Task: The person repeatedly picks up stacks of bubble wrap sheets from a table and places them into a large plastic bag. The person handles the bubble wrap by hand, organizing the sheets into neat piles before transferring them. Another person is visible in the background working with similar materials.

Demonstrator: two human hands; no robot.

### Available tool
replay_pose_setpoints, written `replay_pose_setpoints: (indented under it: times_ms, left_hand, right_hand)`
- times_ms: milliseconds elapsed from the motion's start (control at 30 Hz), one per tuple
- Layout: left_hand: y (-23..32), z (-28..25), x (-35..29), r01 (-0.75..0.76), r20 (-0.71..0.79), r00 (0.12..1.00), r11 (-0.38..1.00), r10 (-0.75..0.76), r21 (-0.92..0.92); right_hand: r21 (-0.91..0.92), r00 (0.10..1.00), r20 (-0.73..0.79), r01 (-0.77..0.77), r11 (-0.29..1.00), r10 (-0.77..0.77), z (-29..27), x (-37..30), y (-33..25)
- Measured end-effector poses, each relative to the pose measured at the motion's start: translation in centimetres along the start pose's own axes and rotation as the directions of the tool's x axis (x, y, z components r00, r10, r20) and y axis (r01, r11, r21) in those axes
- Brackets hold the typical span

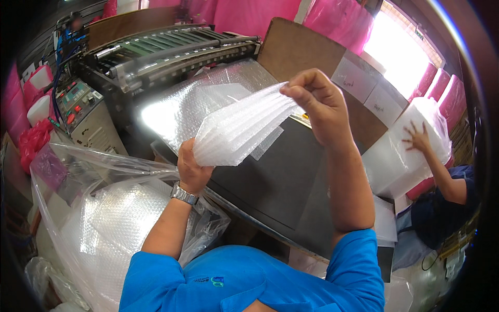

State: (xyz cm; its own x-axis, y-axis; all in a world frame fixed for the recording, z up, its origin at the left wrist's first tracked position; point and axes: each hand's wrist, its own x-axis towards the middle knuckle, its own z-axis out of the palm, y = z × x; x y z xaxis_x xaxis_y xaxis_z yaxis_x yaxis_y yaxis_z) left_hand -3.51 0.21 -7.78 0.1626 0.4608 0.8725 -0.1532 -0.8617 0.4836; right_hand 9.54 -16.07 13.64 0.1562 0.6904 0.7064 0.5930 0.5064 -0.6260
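Nearest the camera, our blue shirt [244,281] faced the near edge of the worktable [270,192], both arms extended. We held a sheaf of bubble-wrap sheets [236,135] above the left half of the dark worktable; a loose bubble-wrap piece [267,144] lay beneath it. Our left hand [193,169] was closed on the sheaf's lower end, apparently to bear its weight, while our right hand [319,106] pinched the opposite end between thumb and forefinger, probably because such limp layers sagged unless supported at both ends. Our right forearm rose steeply from a bent elbow, the remaining fingers loosely curled; our left forearm slanted inward, its watch [183,194] just by the near edge. We noted a filled clear bag [122,213] beside the worktable's near-left corner, presumably placed within reach. Beyond its right edge, a co-worker's hand [417,139] lay spread against a pale wrapped bundle [397,161].
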Motion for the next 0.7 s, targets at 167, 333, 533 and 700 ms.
replay_pose_setpoints:
  times_ms: [167, 333, 533, 700]
  left_hand:
    - [0.4, 0.2, 0.4, -0.061, 0.018, 0.998, 0.998, 0.061, 0.003]
    - [0.4, 0.3, 0.1, -0.047, 0.055, 0.997, 0.999, 0.049, -0.021]
    - [0.2, 0.2, 0.3, -0.086, 0.051, 0.995, 0.995, 0.083, 0.058]
    - [-0.3, 0.1, -0.3, 0.026, -0.011, 1.0, 0.997, -0.026, 0.068]
  right_hand:
    - [-0.447, 0.987, 0.159, 0.061, 0.893, 0.012, 2.1, 0.5, -0.8]
    - [-0.529, 0.953, 0.299, 0.21, 0.822, -0.051, 3.2, 0.8, 0.2]
    - [0.02, 0.997, -0.075, -0.02, 1.0, 0.021, 2.7, -0.2, -0.1]
    - [0.27, 0.999, -0.014, 0.054, 0.961, -0.052, 1.0, -0.6, -2.7]
